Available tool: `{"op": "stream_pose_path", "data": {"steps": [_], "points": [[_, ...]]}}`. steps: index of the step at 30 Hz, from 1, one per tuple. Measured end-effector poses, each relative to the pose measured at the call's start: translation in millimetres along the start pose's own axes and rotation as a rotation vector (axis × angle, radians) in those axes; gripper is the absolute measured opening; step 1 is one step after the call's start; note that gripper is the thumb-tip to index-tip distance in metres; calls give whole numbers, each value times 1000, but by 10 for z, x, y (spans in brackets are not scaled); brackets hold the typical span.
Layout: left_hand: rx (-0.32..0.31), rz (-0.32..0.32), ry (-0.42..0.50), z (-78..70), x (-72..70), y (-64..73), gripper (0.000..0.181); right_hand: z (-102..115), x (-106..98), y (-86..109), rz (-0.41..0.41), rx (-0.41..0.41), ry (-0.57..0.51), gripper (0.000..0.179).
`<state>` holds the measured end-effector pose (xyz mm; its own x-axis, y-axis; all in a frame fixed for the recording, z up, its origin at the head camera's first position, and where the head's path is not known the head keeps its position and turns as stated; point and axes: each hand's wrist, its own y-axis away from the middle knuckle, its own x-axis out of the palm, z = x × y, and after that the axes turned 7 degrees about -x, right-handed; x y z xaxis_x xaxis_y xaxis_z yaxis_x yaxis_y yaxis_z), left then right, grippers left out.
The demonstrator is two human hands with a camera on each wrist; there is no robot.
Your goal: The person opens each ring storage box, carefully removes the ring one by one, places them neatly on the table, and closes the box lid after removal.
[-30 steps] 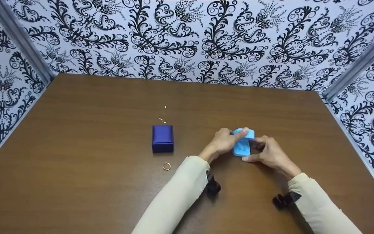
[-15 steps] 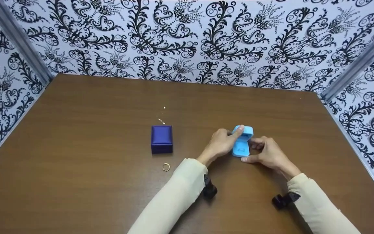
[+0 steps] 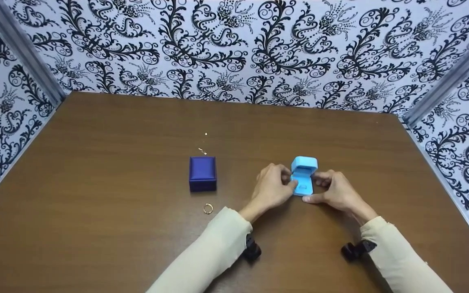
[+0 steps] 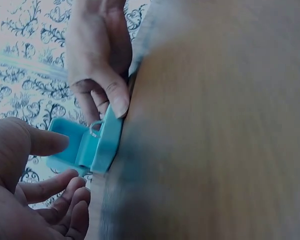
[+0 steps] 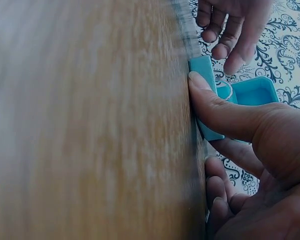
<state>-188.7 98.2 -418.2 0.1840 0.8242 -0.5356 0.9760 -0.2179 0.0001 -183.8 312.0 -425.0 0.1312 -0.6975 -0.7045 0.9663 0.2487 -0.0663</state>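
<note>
A light-blue ring box (image 3: pixel 304 162) stands on the table with its lid raised. In its base sits a silver-coloured ring (image 4: pixel 92 132), upright in the left wrist view. My right hand (image 3: pixel 336 193) pinches the box's base, thumb on the near side and fingers beyond, as the right wrist view shows. My left hand (image 3: pixel 271 187) is just left of the box. Its thumb and fingers are spread apart and loosely bent, holding nothing; whether a fingertip touches the box, I cannot tell.
A closed dark-blue box (image 3: pixel 202 174) stands left of my hands on the brown table (image 3: pixel 116 183). In front of it lies a gold ring (image 3: pixel 204 209); behind it are a small gold piece (image 3: pixel 202 151) and a tiny bright dot (image 3: pixel 206 134). A patterned wall (image 3: pixel 234 49) bounds the back.
The ring box's lid has tipped further back, showing more of the inside. My left hand has let go of the lid and moved down and left. My right hand has stayed at the base.
</note>
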Motion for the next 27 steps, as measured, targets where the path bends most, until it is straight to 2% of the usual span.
{"op": "stream_pose_path", "data": {"steps": [8, 18, 27], "points": [[25, 26, -144, -34, 145, 0, 18, -24, 11, 0, -10, -19, -17, 49], [26, 16, -138, -54, 246, -48, 3, -3, 26, 1, -15, -3, -42, 49], [60, 1, -153, -79, 254, -53, 6, -9, 16, -4, -13, 13, -26, 55]]}}
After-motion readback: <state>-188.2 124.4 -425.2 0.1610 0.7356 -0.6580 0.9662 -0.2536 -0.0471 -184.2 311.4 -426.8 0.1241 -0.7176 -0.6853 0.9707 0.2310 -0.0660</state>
